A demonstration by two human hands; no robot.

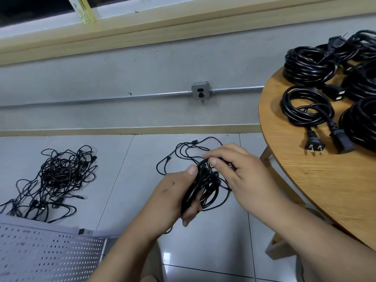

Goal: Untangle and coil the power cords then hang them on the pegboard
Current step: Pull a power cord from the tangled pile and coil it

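My left hand (175, 196) grips a partly wound coil of black power cord (205, 188), thumb over its top and fingers curled round the loops. My right hand (240, 171) pinches a strand of the same cord at the top of the coil. The loose tail of this cord (183, 151) trails in loops over the floor tiles behind my hands. A tangled heap of thin black cords (59, 176) lies on the floor at the left. The white pegboard (46, 253) lies flat at the bottom left.
A round wooden table (305, 180) at the right carries several coiled black cords (307, 106), with plugs near its edge. A wall socket box (200, 92) on a metal conduit sits on the grey wall behind. Table legs (280, 180) stand close to my right hand.
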